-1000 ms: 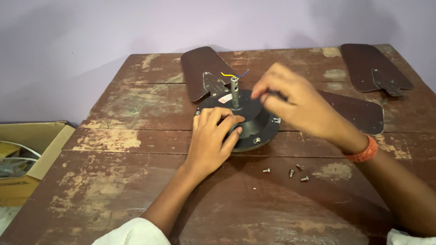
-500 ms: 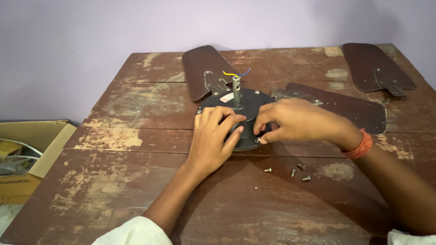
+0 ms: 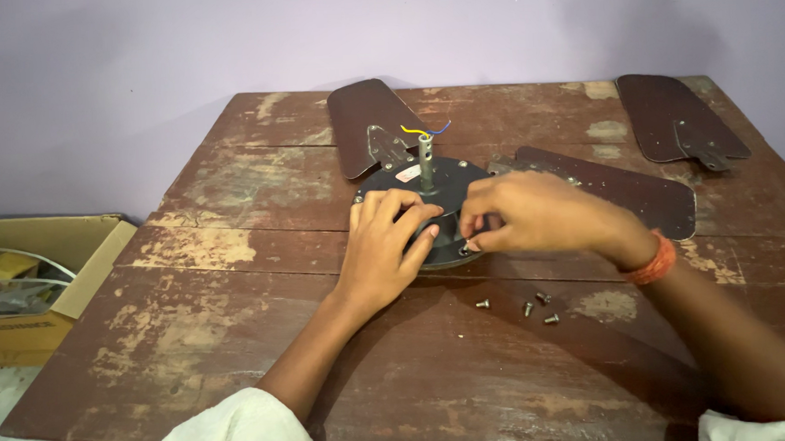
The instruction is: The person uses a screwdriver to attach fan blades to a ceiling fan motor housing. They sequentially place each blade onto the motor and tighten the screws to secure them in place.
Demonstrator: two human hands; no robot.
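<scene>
While the left hand (image 3: pixel 385 243) is lying flat and hiding the round dark fan motor (image 3: pixel 436 201), the right hand (image 3: pixel 520 213) is pinching something too small to see.

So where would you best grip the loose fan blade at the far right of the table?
Probably at the narrow metal bracket end of the loose fan blade, coming from its near-right side: the blade lies flat on the table, and the bracket stands up slightly, giving fingers an edge.

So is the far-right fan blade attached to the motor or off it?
Off. The blade lies alone at the table's far right corner, apart from the motor, its metal bracket free.
</scene>
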